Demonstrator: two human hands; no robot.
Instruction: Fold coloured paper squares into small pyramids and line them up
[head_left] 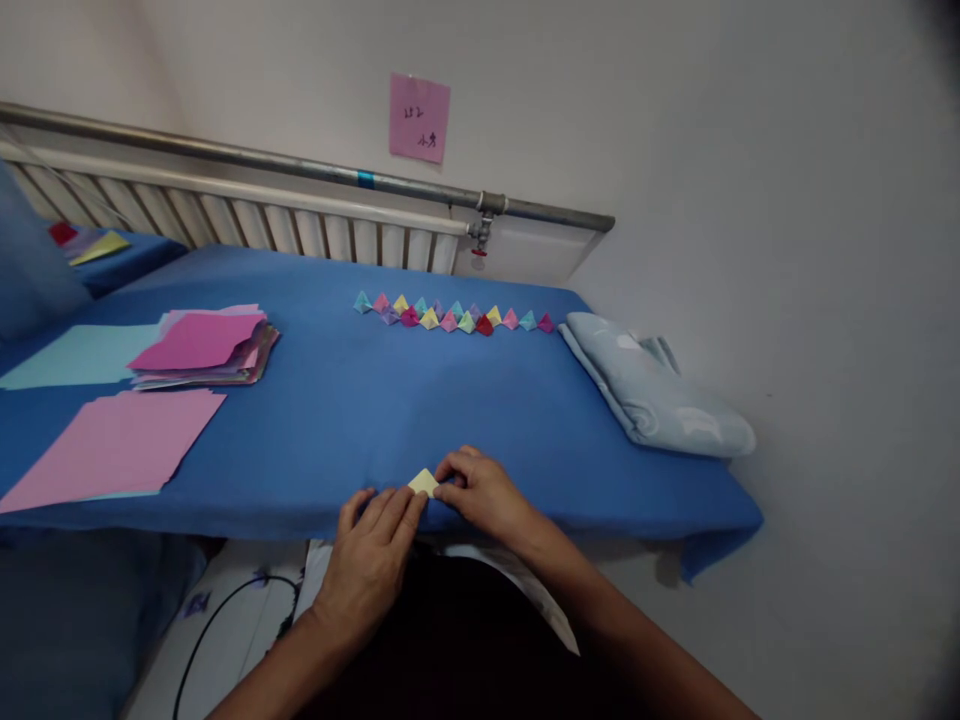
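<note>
ROOM: mid-bench (pixel 322 420), from left fingers (pixel 390 512) and right fingers (pixel 456 468) back to origami row (pixel 448 321) | LEFT BLOCK: paper stack (pixel 199 342), pink sheets (pixel 112 440) | RIGHT BLOCK: folded blanket (pixel 652 390) | BACK BLOCK: radiator (pixel 307 230), metal pipe (pixel 262 165)

A plain off-white wall (pixel 750 150) rose before me, dimly lit; a grey metal pipe (pixel 262 156) crossed it above a white ribbed radiator (pixel 341 238); beside that stood a long, blue-cloth-covered table (pixel 330 420); pale flooring (pixel 236 650) showed below.
</note>
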